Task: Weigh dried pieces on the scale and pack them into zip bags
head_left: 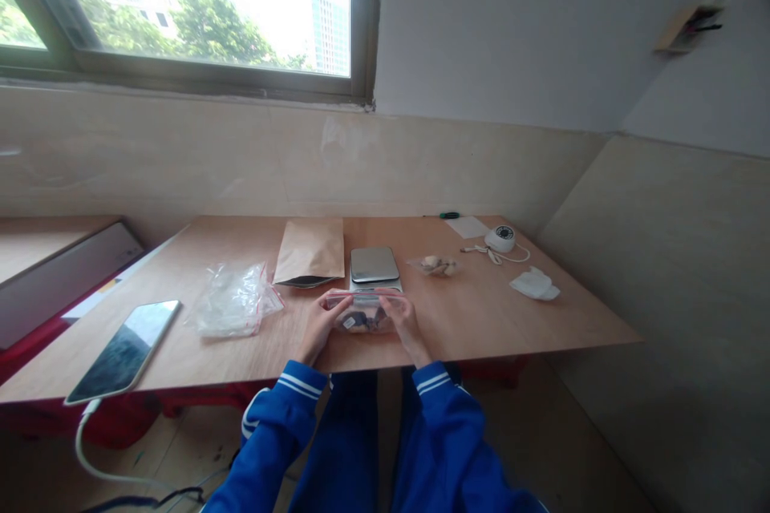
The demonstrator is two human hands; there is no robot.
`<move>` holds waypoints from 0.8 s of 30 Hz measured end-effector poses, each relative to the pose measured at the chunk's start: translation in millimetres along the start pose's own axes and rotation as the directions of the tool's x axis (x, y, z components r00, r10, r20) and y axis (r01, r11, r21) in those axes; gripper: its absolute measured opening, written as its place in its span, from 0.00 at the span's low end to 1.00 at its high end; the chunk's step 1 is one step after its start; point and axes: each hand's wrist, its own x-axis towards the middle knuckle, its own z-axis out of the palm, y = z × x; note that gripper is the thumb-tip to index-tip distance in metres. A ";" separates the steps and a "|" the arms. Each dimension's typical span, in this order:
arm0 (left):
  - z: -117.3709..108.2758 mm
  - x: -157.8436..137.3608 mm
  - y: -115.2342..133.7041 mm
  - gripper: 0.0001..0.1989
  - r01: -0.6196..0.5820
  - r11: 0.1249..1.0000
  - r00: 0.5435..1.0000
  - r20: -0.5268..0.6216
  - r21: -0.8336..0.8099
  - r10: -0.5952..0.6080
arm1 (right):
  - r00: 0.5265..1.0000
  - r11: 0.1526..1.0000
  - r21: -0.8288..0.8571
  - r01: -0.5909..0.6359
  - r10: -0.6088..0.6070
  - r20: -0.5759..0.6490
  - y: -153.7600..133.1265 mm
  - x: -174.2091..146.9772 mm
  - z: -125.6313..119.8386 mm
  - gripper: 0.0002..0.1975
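A clear zip bag (368, 323) with a red strip along its top lies at the table's front edge, with dark pieces and a small white label inside. My left hand (323, 321) pinches the bag's top edge at its left end. At the right end, my right hand (402, 319) grips the same edge, thumb on top. Just behind the bag sits a flat scale (374, 265) with a metal plate; its front is partly hidden by the bag and hands. A brown paper pouch (311, 250) lies behind my left hand, its dark opening toward me.
Left of me are a stack of clear bags (232, 304) and a phone (126, 349) with a white cable. On the right lie a small bag of light-brown pieces (437, 265), a white dome camera (500, 238), a crumpled white tissue (535, 284) and a green-handled tool (449, 216).
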 end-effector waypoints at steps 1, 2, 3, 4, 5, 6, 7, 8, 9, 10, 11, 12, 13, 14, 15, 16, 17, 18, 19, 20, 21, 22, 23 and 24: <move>-0.2 -0.1 0.0 0.13 0.006 1.000 1.000 -0.004 -0.003 -0.006 | 1.000 1.000 -0.011 0.009 -0.009 -0.009 1.0 1.2 0.9 0.17; -0.5 -0.1 0.2 0.14 0.009 1.000 1.000 -0.009 -0.005 -0.009 | 0.999 0.999 -0.022 0.023 -0.023 -0.022 1.9 2.3 1.8 0.16; -0.8 -0.1 0.3 0.14 0.009 1.000 1.000 -0.015 -0.006 -0.009 | 0.999 0.999 -0.033 0.038 -0.040 -0.034 2.7 3.2 2.8 0.16; -1.1 -0.2 0.6 0.15 0.007 1.000 1.000 -0.022 -0.005 -0.007 | 0.998 0.998 -0.043 0.053 -0.055 -0.042 3.3 3.9 3.7 0.15; -1.5 -0.2 0.8 0.15 0.004 1.000 1.000 -0.027 -0.001 -0.004 | 0.997 0.997 -0.052 0.065 -0.067 -0.045 3.7 4.4 4.6 0.15; -1.8 -0.4 1.0 0.15 0.000 1.000 0.999 -0.033 0.006 0.000 | 0.996 0.996 -0.060 0.071 -0.074 -0.048 4.0 4.7 5.3 0.15; -2.2 -0.5 1.2 0.15 -0.003 1.000 0.999 -0.041 0.014 0.004 | 0.996 0.995 -0.068 0.075 -0.079 -0.052 4.1 4.8 5.9 0.14; -2.5 -0.7 1.4 0.15 -0.006 1.000 0.999 -0.051 0.023 0.007 | 0.995 0.994 -0.077 0.080 -0.085 -0.058 4.3 5.0 6.4 0.13; -2.7 -1.0 1.6 0.14 -0.007 1.000 0.998 -0.062 0.029 0.009 | 0.994 0.993 -0.086 0.087 -0.092 -0.066 4.4 5.3 6.8 0.13; -2.8 -1.1 1.8 0.14 -0.011 0.999 0.997 -0.072 0.034 0.013 | 0.992 0.991 -0.095 0.095 -0.102 -0.073 4.3 5.8 7.1 0.12; -2.8 -1.3 2.1 0.13 -0.017 0.999 0.996 -0.082 0.038 0.020 | 0.991 0.989 -0.107 0.104 -0.113 -0.078 3.9 6.4 7.3 0.12; -2.8 -1.3 2.3 0.13 -0.025 0.999 0.996 -0.089 0.044 0.029 | 0.989 0.985 -0.127 0.116 -0.127 -0.080 2.9 7.2 7.3 0.12; -2.8 -1.3 2.6 0.13 -0.037 0.998 0.995 -0.094 0.051 0.041 | 0.986 0.979 -0.155 0.131 -0.145 -0.080 0.8 7.9 7.2 0.11; -2.8 -1.2 2.8 0.12 -0.051 0.997 0.993 -0.101 0.061 0.057 | 0.982 0.969 -0.193 0.152 -0.170 -0.080 -2.4 8.6 7.2 0.10; -2.8 -1.0 2.9 0.12 -0.066 0.995 0.991 -0.108 0.073 0.073 | 0.975 0.954 -0.238 0.181 -0.205 -0.083 -7.2 8.9 7.3 0.10; -2.8 -0.8 2.9 0.12 -0.079 0.993 0.990 -0.113 0.086 0.088 | 0.964 0.932 -0.292 0.217 -0.251 -0.084 -13.3 8.9 7.7 0.12; -2.9 -0.6 2.8 0.12 -0.089 0.991 0.989 -0.113 0.097 0.100 | 0.950 0.899 -0.355 0.259 -0.304 -0.077 -20.8 8.4 8.7 0.15; -2.9 -0.5 2.6 0.12 -0.098 0.989 0.988 -0.109 0.108 0.110 | 0.933 0.853 -0.426 0.301 -0.357 -0.056 -29.3 7.5 10.5 0.17; -2.9 -0.4 2.4 0.12 -0.106 0.987 0.988 -0.100 0.118 0.118 | 0.915 0.793 -0.504 0.343 -0.402 -0.010 -38.1 6.3 13.0 0.18; -2.9 -0.5 2.2 0.12 -0.115 0.985 0.988 -0.089 0.126 0.127 | 0.899 0.716 -0.581 0.386 -0.433 0.063 -46.8 5.1 16.1 0.17; -2.9 -0.6 2.0 0.11 -0.125 0.983 0.988 -0.078 0.132 0.136 | 0.886 0.633 -0.647 0.426 -0.438 0.155 -54.6 4.2 19.7 0.16; -2.9 -0.8 2.0 0.11 -0.134 0.982 0.987 -0.072 0.133 0.145 | 0.874 0.553 -0.694 0.462 -0.416 0.250 -61.2 3.7 23.4 0.14; -2.9 -1.1 2.1 0.11 -0.141 0.981 0.986 -0.069 0.131 0.151 | 0.865 0.485 -0.724 0.491 -0.374 0.336 -66.3 3.8 26.8 0.12; -2.8 -1.4 2.3 0.11 -0.145 0.981 0.985 -0.069 0.128 0.155 | 0.857 0.432 -0.743 0.511 -0.322 0.403 -69.7 4.7 29.6 0.09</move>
